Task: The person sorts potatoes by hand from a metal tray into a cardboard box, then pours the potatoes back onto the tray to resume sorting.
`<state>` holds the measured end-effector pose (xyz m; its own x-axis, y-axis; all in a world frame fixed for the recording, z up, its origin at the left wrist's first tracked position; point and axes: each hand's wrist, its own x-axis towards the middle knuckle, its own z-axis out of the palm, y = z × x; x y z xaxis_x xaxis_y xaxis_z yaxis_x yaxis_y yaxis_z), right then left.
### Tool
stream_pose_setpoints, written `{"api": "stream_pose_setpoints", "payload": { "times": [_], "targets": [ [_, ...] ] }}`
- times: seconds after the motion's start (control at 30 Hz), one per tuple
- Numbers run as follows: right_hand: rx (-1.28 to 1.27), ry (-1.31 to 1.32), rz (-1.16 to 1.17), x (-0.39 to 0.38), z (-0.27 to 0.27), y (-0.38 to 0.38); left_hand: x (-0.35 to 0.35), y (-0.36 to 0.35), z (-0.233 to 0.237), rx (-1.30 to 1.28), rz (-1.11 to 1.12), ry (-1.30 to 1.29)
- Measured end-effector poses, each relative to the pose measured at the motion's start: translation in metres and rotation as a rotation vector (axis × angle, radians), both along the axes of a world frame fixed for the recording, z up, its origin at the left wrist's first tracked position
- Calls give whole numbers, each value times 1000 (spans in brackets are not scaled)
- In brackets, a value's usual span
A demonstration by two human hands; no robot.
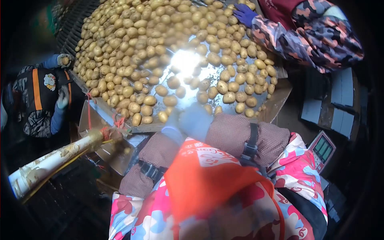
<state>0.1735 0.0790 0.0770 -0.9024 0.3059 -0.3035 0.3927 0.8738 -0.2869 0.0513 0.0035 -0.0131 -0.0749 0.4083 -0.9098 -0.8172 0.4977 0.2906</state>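
Observation:
My left hand (172, 127) and my right hand (196, 121), both in pale gloves, are close together at the near edge of a metal sorting table (192, 96). Motion blur and glare smear their fingers, so I cannot make out whether they hold anything. Potatoes (132, 52) are heaped over the far and left parts of the table. A looser group of potatoes (236, 88) lies to the right of my hands, and a few lie just beyond them. An orange-red cloth (208, 180) hangs in front of my chest.
A co-worker's purple-gloved hand (245, 15) touches the potatoes at upper right. Another person (42, 100) stands at the left edge, one hand around a potato. A white pipe (56, 160) juts out at lower left. A device with a display (323, 150) is at right.

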Motion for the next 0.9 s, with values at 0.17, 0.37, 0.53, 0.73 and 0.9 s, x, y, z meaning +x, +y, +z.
{"api": "stream_pose_setpoints", "payload": {
  "times": [0.17,0.37,0.53,0.73,0.9],
  "targets": [
    [-171,547,-324,39,-78,12,-2,14,61,172,-115,221],
    [358,496,-908,193,-72,58,-49,12,73,134,6,396],
    [382,336,-1115,236,-120,157,-67,-10,39,56,-1,370],
    [421,299,-954,81,-119,96,-58,-12,31,-23,-90,279],
    [-10,417,-453,120,-74,58,-73,-18,-1,19,20,161]
  ]
}}
